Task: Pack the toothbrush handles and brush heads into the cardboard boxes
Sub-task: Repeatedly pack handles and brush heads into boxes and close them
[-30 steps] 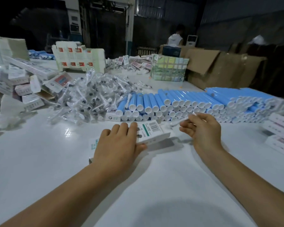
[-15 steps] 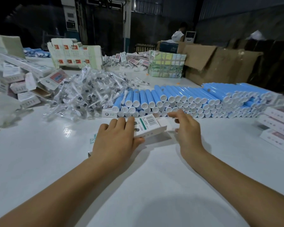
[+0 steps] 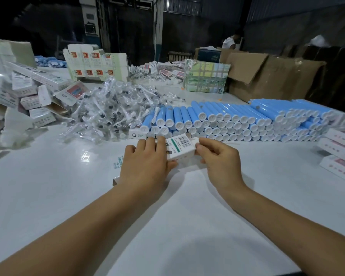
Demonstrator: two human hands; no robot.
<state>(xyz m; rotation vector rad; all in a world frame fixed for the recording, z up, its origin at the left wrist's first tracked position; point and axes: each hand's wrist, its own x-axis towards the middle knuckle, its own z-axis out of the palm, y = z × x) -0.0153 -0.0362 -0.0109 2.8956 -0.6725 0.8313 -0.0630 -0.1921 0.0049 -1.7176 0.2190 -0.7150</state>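
On a white table [image 3: 48, 196], the left hand [image 3: 145, 166] lies curled over a small box [image 3: 180, 148]; the right hand [image 3: 217, 156] pinches its far end. Blue handles [image 3: 237, 114] are stacked just beyond both hands.

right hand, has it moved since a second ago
Yes. The right hand has moved left along the row of blue handles and now pinches the end of the box held by the left hand.
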